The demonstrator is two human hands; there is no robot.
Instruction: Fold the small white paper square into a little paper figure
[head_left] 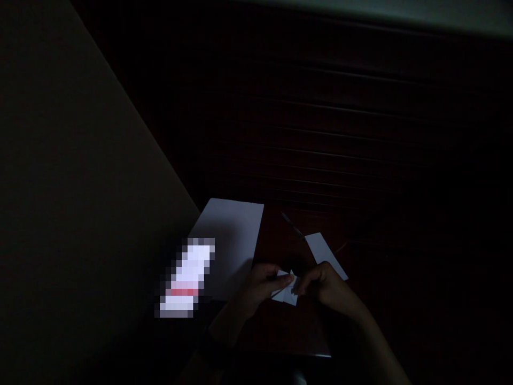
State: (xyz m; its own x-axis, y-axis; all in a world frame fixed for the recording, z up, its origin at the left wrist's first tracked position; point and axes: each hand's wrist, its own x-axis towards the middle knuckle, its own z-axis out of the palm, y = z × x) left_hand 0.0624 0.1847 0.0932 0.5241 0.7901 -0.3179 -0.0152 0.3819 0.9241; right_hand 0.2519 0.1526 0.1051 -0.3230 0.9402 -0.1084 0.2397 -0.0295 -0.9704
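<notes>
The scene is very dark. A small folded piece of white paper [287, 292] sits between my two hands above a dark table [288, 331]. My left hand [260, 291] pinches its left side with thumb and fingers closed. My right hand [323, 286] pinches its right side, fingers curled. Both hands nearly meet over the paper.
A large white sheet [230, 235] lies on the table to the left. A smaller white paper strip [325, 254] lies behind my right hand, with a pen-like dark object [292, 225] beside it. A blurred bright rectangle [186, 278] rests at left. A wall [72, 187] stands left; dark slats behind.
</notes>
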